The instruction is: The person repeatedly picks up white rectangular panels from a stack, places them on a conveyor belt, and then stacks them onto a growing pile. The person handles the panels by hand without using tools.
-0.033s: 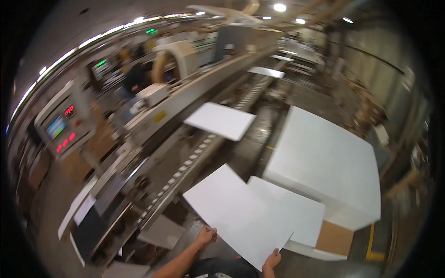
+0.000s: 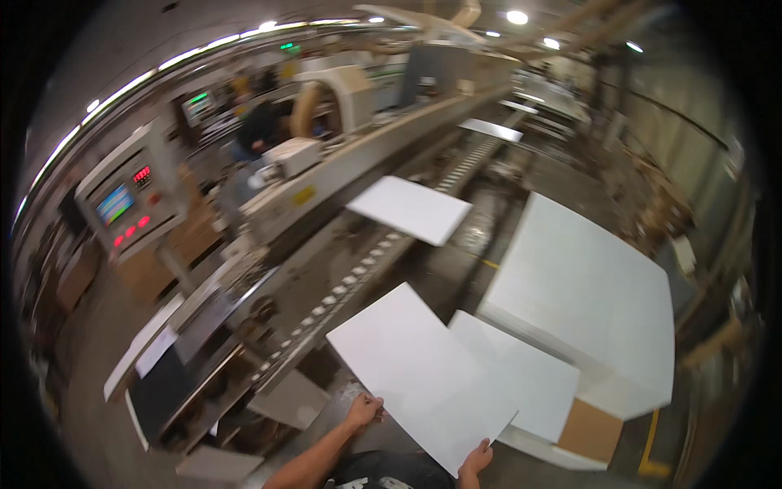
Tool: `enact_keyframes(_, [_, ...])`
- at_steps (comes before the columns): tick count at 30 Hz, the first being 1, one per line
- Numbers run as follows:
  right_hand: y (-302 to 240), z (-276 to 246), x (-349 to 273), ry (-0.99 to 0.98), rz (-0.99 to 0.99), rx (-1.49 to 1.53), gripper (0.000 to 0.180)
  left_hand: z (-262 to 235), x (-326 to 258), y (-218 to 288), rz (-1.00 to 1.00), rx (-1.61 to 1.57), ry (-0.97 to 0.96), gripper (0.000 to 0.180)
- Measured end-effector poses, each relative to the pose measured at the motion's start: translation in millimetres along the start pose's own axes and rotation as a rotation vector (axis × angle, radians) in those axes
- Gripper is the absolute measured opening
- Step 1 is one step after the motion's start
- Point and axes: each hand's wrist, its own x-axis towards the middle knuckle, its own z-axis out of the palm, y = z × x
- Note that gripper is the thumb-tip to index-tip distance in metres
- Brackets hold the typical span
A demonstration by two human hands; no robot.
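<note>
A white rectangular panel (image 2: 423,371) is held up in front of me, tilted across my view. My left hand (image 2: 365,411) is closed on its near-left edge, fingers curled. At the panel's near-right corner, my right hand (image 2: 475,458) grips the edge with the thumb on top. Behind the held panel, partly covered by it, a second white panel (image 2: 538,387) lies on a low stack with a brown board (image 2: 590,429) showing beside it. Another white panel (image 2: 410,208) rests on the conveyor (image 2: 346,285) of a long machine.
A tall stack of white panels (image 2: 595,301) stands to the right. At far left is a control box (image 2: 130,191) with a lit screen. More panels (image 2: 491,129) lie farther along the conveyor. A person (image 2: 257,129) is behind the machine. Yellow floor tape (image 2: 652,456) runs at lower right.
The machine, conveyor and stacks have shifted rightward in view. The held panel and both hands keep nearly the same place in the picture, the grip unchanged.
</note>
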Motion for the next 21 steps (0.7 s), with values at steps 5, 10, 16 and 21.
enact_keyframes(5, [-10.5, 60.1, -74.1, -0.206, -0.131, -0.054, 0.050, -118.9, -41.6, -6.1, 0.092, -0.103, 0.175, 0.023])
enact_keyframes(10, [-38.5, 96.9, -156.7, -0.364, -0.265, -0.174, 0.052, -209.2, -94.9, -32.1, 0.075, -0.264, 0.428, 0.022])
enact_keyframes(16, [-69.2, 116.5, -260.5, -0.511, -0.340, -0.256, 0.043, -296.6, -131.0, -24.7, 0.153, -0.353, 0.534, 0.021])
enact_keyframes(21, [-77.0, 131.8, -326.4, -0.718, -0.215, -0.253, 0.043, -373.9, -98.4, -15.4, 0.296, -0.302, 0.613, 0.016])
